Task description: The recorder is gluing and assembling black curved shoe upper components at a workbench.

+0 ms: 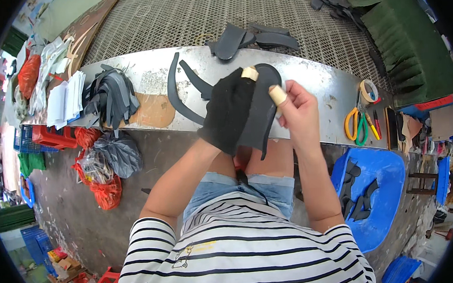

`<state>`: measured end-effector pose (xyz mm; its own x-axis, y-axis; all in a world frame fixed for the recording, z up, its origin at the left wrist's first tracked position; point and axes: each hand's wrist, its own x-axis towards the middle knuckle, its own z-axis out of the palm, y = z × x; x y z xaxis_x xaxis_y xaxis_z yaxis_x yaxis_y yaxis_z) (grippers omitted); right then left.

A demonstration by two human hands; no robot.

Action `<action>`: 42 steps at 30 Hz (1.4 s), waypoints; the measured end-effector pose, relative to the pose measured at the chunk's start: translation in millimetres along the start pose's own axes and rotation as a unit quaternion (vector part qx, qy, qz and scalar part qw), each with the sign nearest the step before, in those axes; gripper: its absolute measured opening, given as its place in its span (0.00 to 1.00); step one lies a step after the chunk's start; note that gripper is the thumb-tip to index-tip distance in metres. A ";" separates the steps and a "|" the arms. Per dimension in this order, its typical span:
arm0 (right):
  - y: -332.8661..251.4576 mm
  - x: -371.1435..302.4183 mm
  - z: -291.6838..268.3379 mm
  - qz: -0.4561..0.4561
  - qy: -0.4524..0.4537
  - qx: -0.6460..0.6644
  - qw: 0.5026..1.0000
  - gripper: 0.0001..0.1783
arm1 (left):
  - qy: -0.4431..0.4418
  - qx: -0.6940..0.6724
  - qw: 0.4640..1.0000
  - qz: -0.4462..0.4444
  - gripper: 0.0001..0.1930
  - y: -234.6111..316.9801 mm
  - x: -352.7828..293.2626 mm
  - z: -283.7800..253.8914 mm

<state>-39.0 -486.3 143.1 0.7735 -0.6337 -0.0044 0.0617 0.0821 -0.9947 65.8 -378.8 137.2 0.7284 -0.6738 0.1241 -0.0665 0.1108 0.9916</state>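
My left hand (229,110), in a black glove with tan tape on the thumb, is closed around a dark shoe sole (259,105). The sole is held upright above the near edge of the metal worktable (316,89). My right hand (301,111) is bare, its thumb also taped; thumb and curled fingers pinch the sole's right edge. Beside the left hand, curved dark strips (173,87) lie on the table. More dark soles (229,44) are piled at the table's far edge. The palm side of the gloved hand is hidden.
A heap of dark strips (109,99) and white papers (66,102) lie at left. On the right are a tape roll (370,89), yellow-handled scissors (350,126) and green-handled scissors (362,129). A blue tub (393,183) with dark pieces stands below. Mesh (177,20) stretches beyond the table.
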 end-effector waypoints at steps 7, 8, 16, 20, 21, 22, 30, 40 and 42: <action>30.9 -35.9 2.3 -0.069 -0.048 -0.149 0.985 0.16 | 0.049 -0.152 0.985 -0.064 0.19 -29.3 8.4 -5.9; 33.5 -40.0 2.7 -0.080 -0.060 -0.123 0.987 0.13 | 0.022 -0.209 0.974 -0.086 0.19 -26.1 10.5 -7.8; 45.5 -44.7 -6.4 0.139 -0.284 0.171 0.933 0.10 | -0.242 -0.522 0.817 -0.042 0.18 -3.2 2.5 6.3; 22.0 -24.3 -10.2 0.046 -0.098 0.011 0.994 0.12 | -0.028 -0.221 0.966 -0.134 0.07 13.0 -2.1 4.8; 13.1 -15.0 -12.4 0.045 -0.095 0.011 0.994 0.12 | -0.032 -0.221 0.965 -0.134 0.07 15.4 -3.6 5.2; 6.8 -6.4 -19.0 -0.004 -0.074 0.015 0.997 0.11 | -0.021 -0.158 0.980 -0.122 0.06 18.3 -5.4 6.2; -4.4 -2.2 -6.7 -0.018 -0.017 -0.012 1.000 0.14 | 0.002 -0.021 0.999 0.026 0.13 0.1 1.1 10.0; 6.7 -49.3 -29.8 0.143 -0.134 -0.032 0.980 0.08 | 0.098 -0.049 0.993 0.040 0.12 -10.2 3.6 15.2; 7.1 -48.9 -31.7 0.088 -0.092 0.008 0.992 0.07 | 0.041 -0.123 0.992 -0.006 0.13 -4.8 2.7 18.0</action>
<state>-96.3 -479.1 132.9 0.8751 -0.4575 -0.1580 -0.0761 0.1922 -0.9784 55.8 -394.3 133.4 0.7822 -0.6151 0.0986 0.1034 0.2842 0.9532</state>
